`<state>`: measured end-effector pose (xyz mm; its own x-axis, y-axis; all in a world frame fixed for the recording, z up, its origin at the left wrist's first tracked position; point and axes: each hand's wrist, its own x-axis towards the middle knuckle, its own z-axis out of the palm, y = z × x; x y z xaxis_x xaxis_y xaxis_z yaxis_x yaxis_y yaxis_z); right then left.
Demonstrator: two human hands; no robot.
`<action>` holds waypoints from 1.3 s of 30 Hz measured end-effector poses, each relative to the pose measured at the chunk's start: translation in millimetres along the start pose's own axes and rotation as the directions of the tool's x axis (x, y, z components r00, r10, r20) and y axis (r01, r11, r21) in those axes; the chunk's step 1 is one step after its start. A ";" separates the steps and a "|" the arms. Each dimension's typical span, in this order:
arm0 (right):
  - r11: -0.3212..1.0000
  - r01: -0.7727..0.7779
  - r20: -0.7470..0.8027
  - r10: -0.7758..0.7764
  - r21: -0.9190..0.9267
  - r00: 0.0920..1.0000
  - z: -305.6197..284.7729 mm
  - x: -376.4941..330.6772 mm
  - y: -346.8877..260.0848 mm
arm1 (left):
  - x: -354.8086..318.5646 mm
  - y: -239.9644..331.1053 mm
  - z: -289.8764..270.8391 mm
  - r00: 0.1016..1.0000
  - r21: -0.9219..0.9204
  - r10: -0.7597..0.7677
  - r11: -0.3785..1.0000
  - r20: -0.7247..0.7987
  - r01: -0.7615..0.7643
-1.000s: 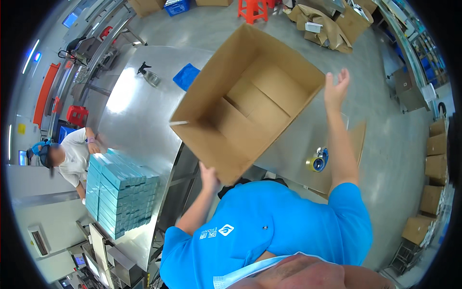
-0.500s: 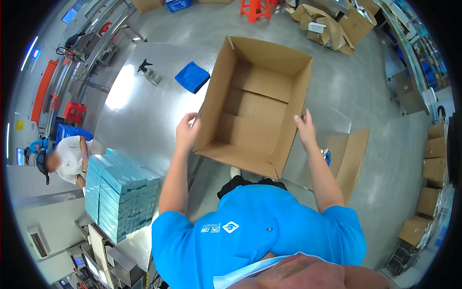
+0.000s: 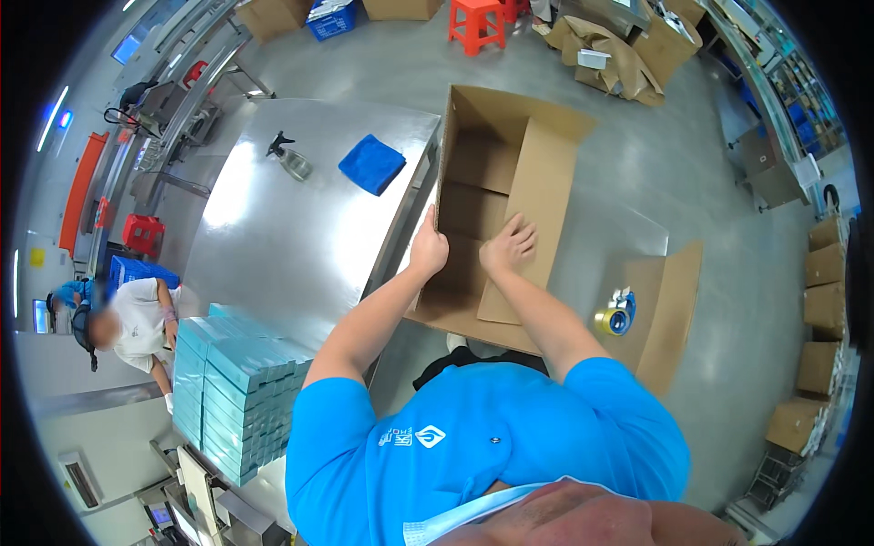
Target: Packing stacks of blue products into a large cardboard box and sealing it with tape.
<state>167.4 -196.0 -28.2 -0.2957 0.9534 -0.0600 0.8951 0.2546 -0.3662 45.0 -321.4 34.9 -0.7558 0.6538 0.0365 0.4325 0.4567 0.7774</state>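
Holding box [image 3: 480, 162] open side up, long axis fore-and-aft; gripping left edge [image 3: 443, 155] with curled left hand [image 3: 430, 247], touching smooth, rectangular cardboard flap [image 3: 544, 177] with half-open right hand [image 3: 510, 246].

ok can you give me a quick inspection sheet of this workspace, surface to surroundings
Surface: steel table, shiny, with bright glare patches
Job's things: open cardboard box, with a paler panel along its right side; tape roll to the box's right
Clutter: spray bottle, blue cloth and stack of teal boxes on the steel table
Hands: left hand at the box's left edge, exact grip unclear; right hand resting on the paler panel
Cables: nothing seen on the steel table or at the box
Surroundings: co-worker beside the teal stack; red stool and crumpled brown paper on the floor beyond
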 end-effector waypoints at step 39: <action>0.975 0.223 0.144 -0.224 0.018 0.964 -8.9 -3.8 58.4 | 229.5 104.7 -25.7 0.962 0.388 0.272 0.890 -0.029 -0.240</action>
<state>223.7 -183.4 -41.1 -0.5333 0.8388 -0.1096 0.8001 0.4582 -0.3872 -95.8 -139.0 140.8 -0.6234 0.7359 0.2644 0.7571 0.4834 0.4395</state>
